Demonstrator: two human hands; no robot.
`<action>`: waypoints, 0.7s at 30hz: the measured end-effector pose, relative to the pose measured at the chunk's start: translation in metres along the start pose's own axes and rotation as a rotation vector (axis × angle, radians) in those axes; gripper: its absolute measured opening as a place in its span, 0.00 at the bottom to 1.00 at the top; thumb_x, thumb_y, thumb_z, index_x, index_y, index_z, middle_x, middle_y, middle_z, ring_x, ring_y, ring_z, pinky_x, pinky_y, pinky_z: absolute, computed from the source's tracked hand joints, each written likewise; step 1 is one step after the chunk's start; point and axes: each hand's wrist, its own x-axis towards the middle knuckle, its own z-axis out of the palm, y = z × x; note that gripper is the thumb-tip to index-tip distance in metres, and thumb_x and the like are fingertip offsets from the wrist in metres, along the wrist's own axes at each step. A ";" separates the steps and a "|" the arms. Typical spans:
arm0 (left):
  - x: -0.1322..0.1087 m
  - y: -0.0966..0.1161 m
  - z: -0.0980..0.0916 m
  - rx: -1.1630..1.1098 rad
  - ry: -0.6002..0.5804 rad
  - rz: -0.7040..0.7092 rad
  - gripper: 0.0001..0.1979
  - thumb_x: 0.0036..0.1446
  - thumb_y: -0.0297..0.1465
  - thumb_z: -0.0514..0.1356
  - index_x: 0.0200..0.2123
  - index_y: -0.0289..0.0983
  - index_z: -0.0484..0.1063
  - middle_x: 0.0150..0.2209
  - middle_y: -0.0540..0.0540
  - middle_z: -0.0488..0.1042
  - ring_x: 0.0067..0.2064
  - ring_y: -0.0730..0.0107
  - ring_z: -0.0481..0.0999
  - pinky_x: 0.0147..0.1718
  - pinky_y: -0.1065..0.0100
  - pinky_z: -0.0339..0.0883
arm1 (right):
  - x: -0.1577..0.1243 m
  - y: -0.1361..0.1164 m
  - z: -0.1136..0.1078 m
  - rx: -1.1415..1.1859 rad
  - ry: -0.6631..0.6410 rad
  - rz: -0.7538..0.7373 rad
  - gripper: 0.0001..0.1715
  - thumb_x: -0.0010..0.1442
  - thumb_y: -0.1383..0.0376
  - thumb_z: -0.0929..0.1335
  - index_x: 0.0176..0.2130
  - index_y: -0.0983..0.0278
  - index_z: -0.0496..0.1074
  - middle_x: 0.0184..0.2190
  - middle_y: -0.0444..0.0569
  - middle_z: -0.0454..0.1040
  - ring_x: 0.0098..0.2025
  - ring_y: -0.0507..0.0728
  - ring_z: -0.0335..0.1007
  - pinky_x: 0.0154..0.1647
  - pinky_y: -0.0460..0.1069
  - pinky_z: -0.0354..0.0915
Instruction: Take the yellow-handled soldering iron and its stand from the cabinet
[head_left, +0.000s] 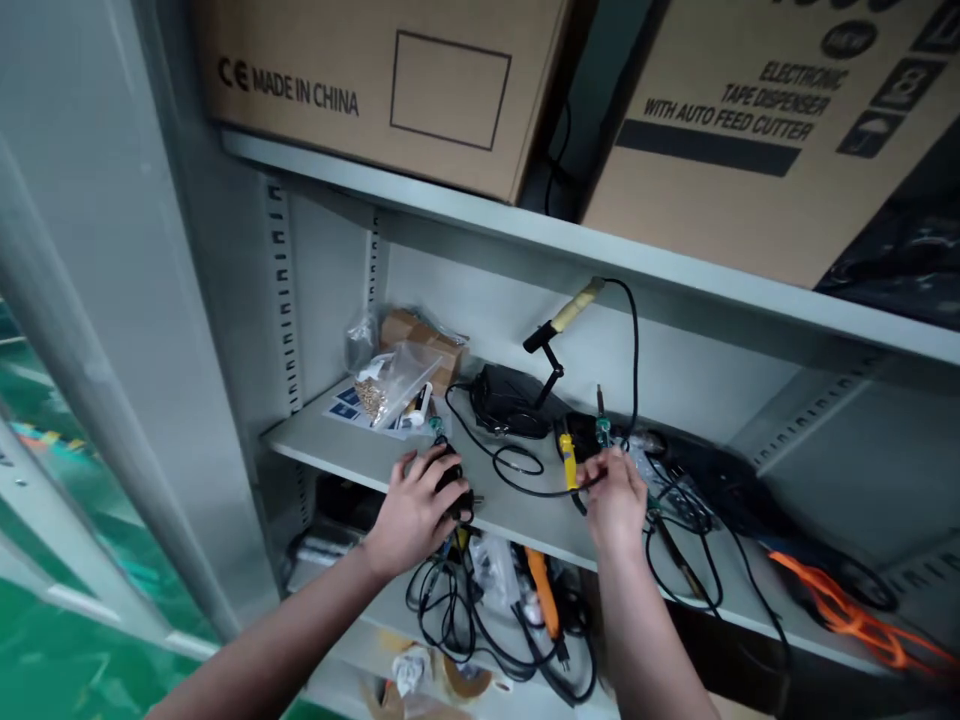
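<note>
On the shelf [360, 455], left hand [412, 510] fingers wrap a black plug [454, 485]; right hand [616, 500] fingers pinch the black cable [525, 490].

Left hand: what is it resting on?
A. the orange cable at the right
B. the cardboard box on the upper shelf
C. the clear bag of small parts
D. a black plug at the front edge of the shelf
D. The left hand lies over a black plug at the front of the shelf, well below the box and apart from the bag and orange cable.
</note>
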 end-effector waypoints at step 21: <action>-0.011 -0.026 -0.010 -0.148 0.066 0.022 0.11 0.59 0.29 0.57 0.46 0.38 0.69 0.56 0.44 0.66 0.64 0.55 0.56 0.53 0.56 0.57 | 0.062 0.019 0.029 -0.232 0.048 0.132 0.32 0.32 0.62 0.77 0.41 0.66 0.76 0.40 0.48 0.75 0.41 0.53 0.70 0.38 0.46 0.66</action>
